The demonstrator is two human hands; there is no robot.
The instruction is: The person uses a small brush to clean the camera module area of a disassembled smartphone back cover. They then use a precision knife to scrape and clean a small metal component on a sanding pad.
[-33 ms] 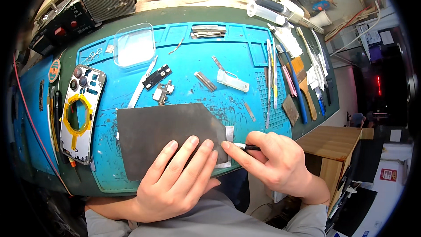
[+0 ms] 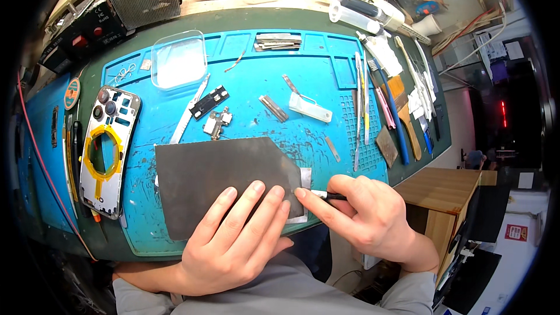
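Observation:
A dark grey sheet like sandpaper [image 2: 216,169], one far corner cut off, lies near the front edge of the blue work mat [image 2: 245,116]. My left hand [image 2: 233,239] is laid flat on it, fingers stretched out and holding nothing. At the sheet's right edge, my right hand [image 2: 367,213] is closed round a slim black-handled tool [image 2: 335,196] with a pale front part. Its index finger reaches forward to the sheet's edge, and the tool's tip is hidden there. Something flat and pale [image 2: 305,176] sticks out from under the sheet.
At left lies a phone frame [image 2: 111,151] with a yellow ring. Beyond the sheet are a black part [image 2: 209,101], small metal pieces [image 2: 273,108] and a clear tray [image 2: 178,61]. Tweezers [image 2: 358,111] and brushes [image 2: 396,114] line the right side. A wooden cabinet [image 2: 437,192] stands at right.

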